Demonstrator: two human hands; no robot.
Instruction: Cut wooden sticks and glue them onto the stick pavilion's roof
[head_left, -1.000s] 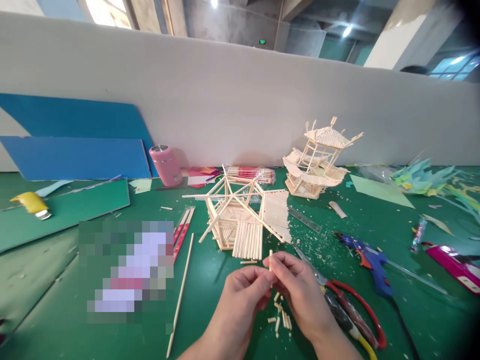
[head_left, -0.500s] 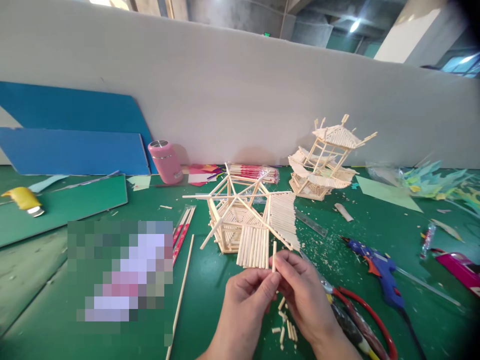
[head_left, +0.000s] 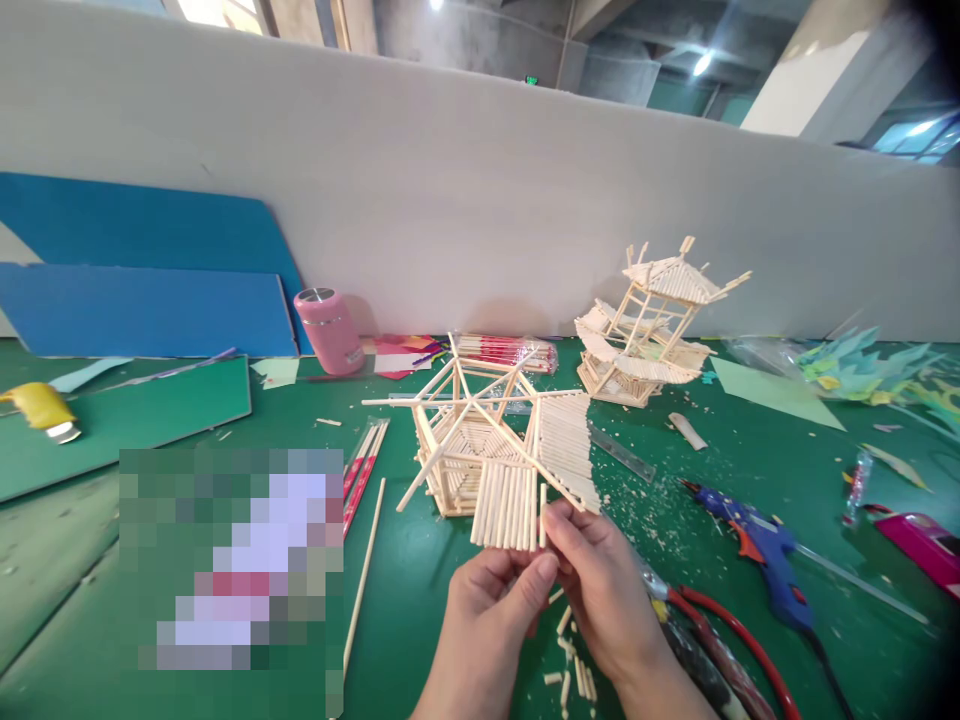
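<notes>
A short wooden stick [head_left: 543, 512] stands nearly upright between my hands, beside the right edge of a panel of parallel sticks [head_left: 504, 505]. My right hand [head_left: 600, 575] pinches it from the right with thumb and forefinger. At its lower end the thumb and fingers of my left hand [head_left: 491, 610] are closed, partly hiding that end. The panel slopes down from a six-sided stick frame [head_left: 442, 440] with roof sticks meeting at the top. A wider stick panel [head_left: 564, 440] covers the section to its right.
Cut stick pieces [head_left: 581, 680] lie below my hands. Pliers with red handles [head_left: 731, 640] and a blue glue gun [head_left: 757, 545] are at right. A finished-looking stick pavilion [head_left: 652, 330] stands behind. One long stick [head_left: 365, 580] lies left; a pink flask [head_left: 330, 330] stands farther back.
Both hands have brought the short stick slightly left and in against the panel's right edge. My left thumb has slipped lower, towards the stick's bottom end.
</notes>
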